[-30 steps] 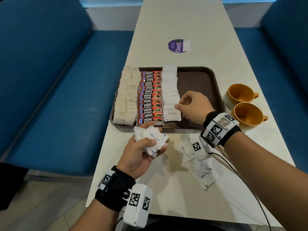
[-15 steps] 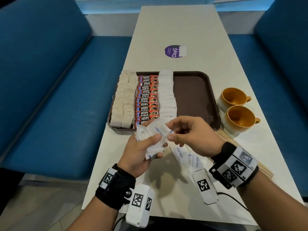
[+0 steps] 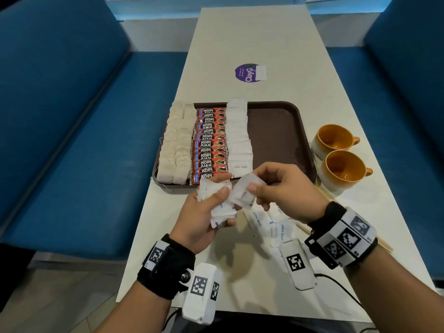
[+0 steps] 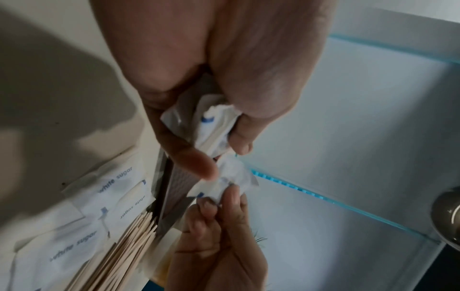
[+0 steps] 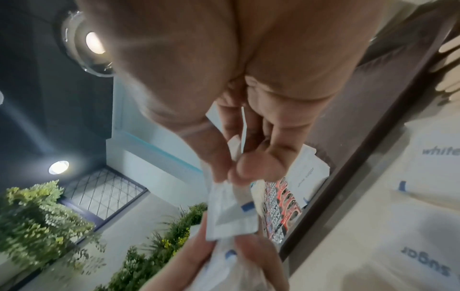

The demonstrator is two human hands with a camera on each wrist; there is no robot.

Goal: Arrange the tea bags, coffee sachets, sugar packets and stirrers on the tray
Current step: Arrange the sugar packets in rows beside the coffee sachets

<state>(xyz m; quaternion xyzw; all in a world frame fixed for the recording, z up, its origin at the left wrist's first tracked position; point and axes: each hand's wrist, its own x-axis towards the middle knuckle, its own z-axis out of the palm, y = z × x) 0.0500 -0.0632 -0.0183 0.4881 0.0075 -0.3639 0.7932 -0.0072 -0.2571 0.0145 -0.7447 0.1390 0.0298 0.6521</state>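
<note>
Both hands are up over the near edge of the tray (image 3: 276,140) right now. The left hand (image 3: 204,219) has its grip curled round a bunch of sugar packets (image 3: 219,207), thumb pressed on top of the stack. The right hand (image 3: 283,191) has its grip pinched shut on a single sugar packet (image 3: 243,191), thumb and fingertips on it, held right against the left hand's bunch; the packet looks a bit crumpled.

Just past the two grips, on the tray: a double row of tea bags (image 3: 177,143) on the far left, then a column of Kopi Juan coffee sachets (image 3: 209,143), then a column of white sugar packets (image 3: 239,138) touching the sachets. The tray's right half is bare brown.

Under and just behind the right grip, loose sugar packets (image 3: 280,231) lie on the tabletop (image 3: 252,39), and wooden stirrers (image 4: 129,242) sit right beside them. Two orange cups (image 3: 341,152) stand off to the right of the right grip, beside the tray.
</note>
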